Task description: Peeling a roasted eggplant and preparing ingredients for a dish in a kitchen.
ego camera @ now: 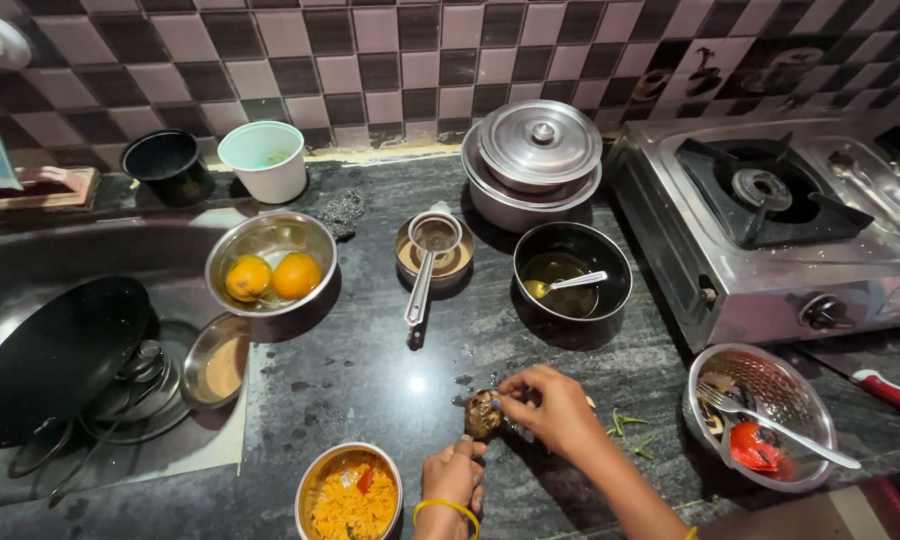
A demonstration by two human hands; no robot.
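Both hands, left hand (454,478) and right hand (545,405), pinch a dark lump (483,414) between rice bowl (351,493) and colander (760,415)

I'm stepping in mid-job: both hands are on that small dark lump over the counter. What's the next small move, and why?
Probably keep picking at the dark lump: the left hand grips it from below, the right hand pinches its top, and green scraps lie beside them on the counter.
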